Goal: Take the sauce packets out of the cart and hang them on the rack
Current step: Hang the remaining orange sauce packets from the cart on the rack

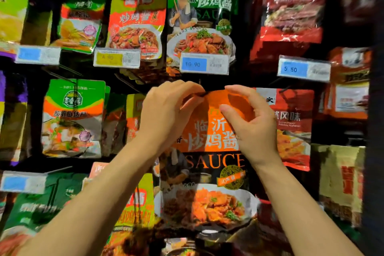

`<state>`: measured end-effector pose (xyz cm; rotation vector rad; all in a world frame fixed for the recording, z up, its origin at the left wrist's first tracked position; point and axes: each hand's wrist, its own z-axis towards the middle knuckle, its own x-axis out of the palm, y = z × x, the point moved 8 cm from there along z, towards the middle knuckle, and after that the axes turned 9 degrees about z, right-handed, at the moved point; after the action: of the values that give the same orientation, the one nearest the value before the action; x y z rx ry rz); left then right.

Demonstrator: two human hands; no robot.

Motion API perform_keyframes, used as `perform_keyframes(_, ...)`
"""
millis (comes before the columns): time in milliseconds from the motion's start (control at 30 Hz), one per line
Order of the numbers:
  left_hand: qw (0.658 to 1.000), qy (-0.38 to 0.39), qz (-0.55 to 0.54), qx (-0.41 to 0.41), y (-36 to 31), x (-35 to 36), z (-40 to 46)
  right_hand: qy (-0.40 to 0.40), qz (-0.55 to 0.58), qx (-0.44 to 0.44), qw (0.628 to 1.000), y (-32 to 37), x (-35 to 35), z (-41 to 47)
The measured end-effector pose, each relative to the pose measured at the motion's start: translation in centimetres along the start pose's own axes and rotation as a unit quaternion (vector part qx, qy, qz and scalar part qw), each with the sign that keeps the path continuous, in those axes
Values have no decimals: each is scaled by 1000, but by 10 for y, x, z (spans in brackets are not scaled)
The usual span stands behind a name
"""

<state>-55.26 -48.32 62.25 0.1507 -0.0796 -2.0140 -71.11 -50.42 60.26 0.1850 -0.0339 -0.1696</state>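
orange packet (209, 151): "sauce" | price tags: "10 90" (204, 64), "5 50" (303, 69), "4 90" (116, 58)

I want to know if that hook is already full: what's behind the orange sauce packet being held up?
Behind the orange sauce packet, a red packet shows at its right edge and darker packets at its left. The hook itself and anything directly behind are covered by the packet, the left hand and right hand.
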Motion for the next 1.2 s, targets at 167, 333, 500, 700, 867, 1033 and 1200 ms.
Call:
perform_keyframes(167, 998, -14, 59, -6, 28, 18, -14, -56, 9, 49, 997, -27, -8, 19)
perform_keyframes(333, 993, 82, -7, -80, 52, 51, -48, -147, 88, 131, 976, -68, -11, 32)
perform_keyframes(500, 990, 93, -39, -102, 57, 63, -45, -182, 112, 157, 964, -84, 2, 43)
perform_keyframes(700, 988, 91, -33, -123, 58, 66, -58, -158, 97, 171, 968, -98, 8, 37)
perform_keyframes(867, 985, 111, -20, -131, 63, 79, -61, -148, 61, 178, 971, -109, 9, 37)
perform_keyframes(1033, 987, 103, 23, -119, 64, 87, -72, -20, -141, 77, 987, -79, 20, 14)
perform_keyframes(1200, 993, 108, 14, -53, 52, 90, -81, 99, -380, 2, 920, -72, 28, -34)
